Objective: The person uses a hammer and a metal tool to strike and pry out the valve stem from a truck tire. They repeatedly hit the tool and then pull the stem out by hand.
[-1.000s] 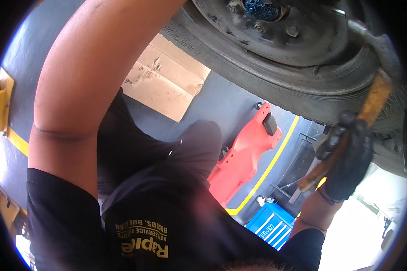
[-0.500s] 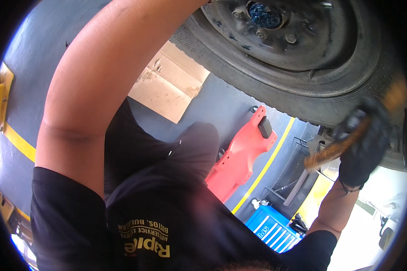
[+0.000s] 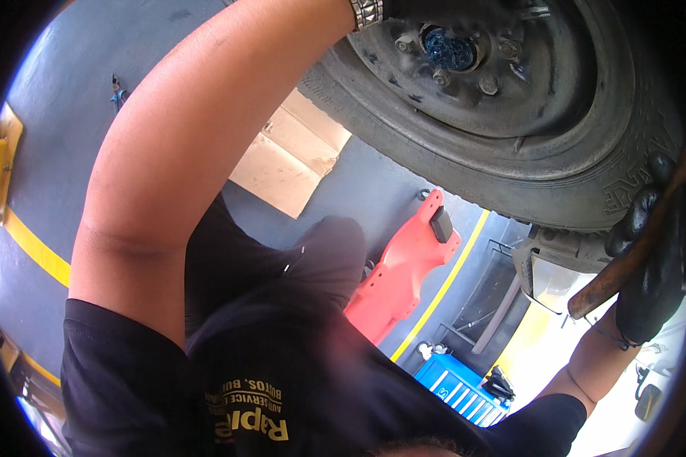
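Brown, scuffed wood is shown in the handle (image 3: 606, 288), which is carried at the lower right edge of the wheel (image 3: 564, 129), in front of the tyre (image 3: 404, 145). It is clasped by the right hand (image 3: 652, 259), black-gloved, with the fingers wrapped around the shaft and the blunt butt left jutting out below the palm; the far end is lost in the dark rim of the view. The left hand (image 3: 408, 9) is only partly shown, reached past a metal watch band (image 3: 367, 14) to the wheel's upper part; whether anything is grasped there cannot be told, nor whether the bright metal piece (image 3: 537, 12) nearby is held. The handle is judged stiff and not easily broken, and any weight is probably borne at the hidden end, so it is best gripped toward the butt, with the fingers closed fully around it; under a smooth glove, the worn wood may prove slippery. On the floor, a cardboard sheet (image 3: 293, 164) is laid below the tyre's left edge, and a red creeper (image 3: 396, 274) is placed beyond the sheet's right corner, near a blue tool chest (image 3: 457, 385).
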`<state>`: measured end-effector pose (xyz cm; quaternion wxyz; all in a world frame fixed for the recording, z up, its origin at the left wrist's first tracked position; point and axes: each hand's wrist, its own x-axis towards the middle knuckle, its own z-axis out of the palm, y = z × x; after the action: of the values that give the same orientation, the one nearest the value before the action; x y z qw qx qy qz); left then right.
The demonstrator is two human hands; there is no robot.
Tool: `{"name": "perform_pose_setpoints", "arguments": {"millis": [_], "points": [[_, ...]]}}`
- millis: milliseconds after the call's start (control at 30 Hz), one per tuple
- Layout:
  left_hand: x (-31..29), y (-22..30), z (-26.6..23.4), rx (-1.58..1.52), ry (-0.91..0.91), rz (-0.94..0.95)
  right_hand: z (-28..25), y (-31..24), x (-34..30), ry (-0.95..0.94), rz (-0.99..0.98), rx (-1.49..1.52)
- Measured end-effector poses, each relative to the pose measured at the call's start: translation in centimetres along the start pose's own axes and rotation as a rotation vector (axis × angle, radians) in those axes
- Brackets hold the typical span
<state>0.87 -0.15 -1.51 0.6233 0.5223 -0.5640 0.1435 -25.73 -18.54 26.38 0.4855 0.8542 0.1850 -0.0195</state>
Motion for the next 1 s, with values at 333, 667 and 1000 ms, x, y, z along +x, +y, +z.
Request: {"name": "perform_pose_setpoints", "arguments": {"millis": [333,667,1000], "points": [[-0.2,0.1,1.1,-0.018,-0.006,0.053,-0.9,3.4,0.5,-0.081,-0.106,-0.151],[-0.1,0.4,0.7,0.063,-0.014,-0.008,-1.3,4.8,0.0,-0.123,-0.137,-0.257],[-0.6,0.3,1.1,-0.028,0.044,-0.068,-3.3,2.0,1.3,-0.258,-0.187,-0.374]]}}
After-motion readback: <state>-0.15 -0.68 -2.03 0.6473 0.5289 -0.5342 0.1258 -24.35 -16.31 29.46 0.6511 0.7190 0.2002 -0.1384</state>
